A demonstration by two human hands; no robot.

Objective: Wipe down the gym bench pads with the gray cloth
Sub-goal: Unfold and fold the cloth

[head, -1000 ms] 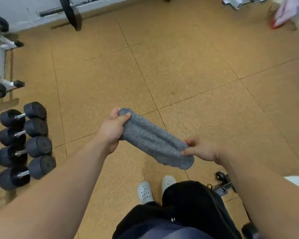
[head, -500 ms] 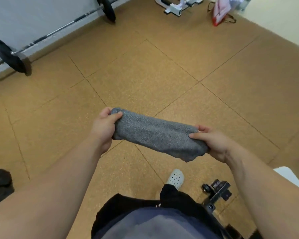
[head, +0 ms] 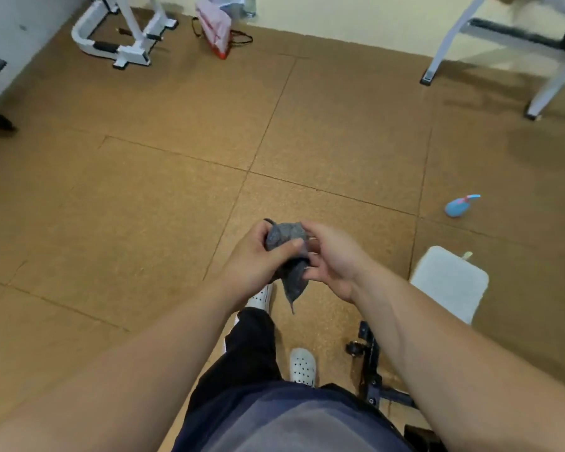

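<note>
The gray cloth [head: 289, 256] is bunched up between both hands in front of my body, with a pointed corner hanging down. My left hand [head: 255, 259] grips it from the left, thumb pressed across the fabric. My right hand [head: 331, 259] holds its right side with the fingers partly spread. A white bench pad [head: 449, 282] shows at the lower right, beside my right forearm, above a black metal bench frame [head: 371, 363]. Neither hand touches the pad.
A blue spray bottle [head: 459, 205] lies on the cork-coloured floor to the right. A white equipment frame [head: 121, 37] and a pink bag [head: 216, 27] stand at the back. White rack legs [head: 542, 93] are at the far right. My white shoes [head: 302, 365] are below.
The cloth was stretched out between my hands; now my hands have come together and it is bunched up. My view has swung to the right, bringing the white pad and spray bottle into sight.
</note>
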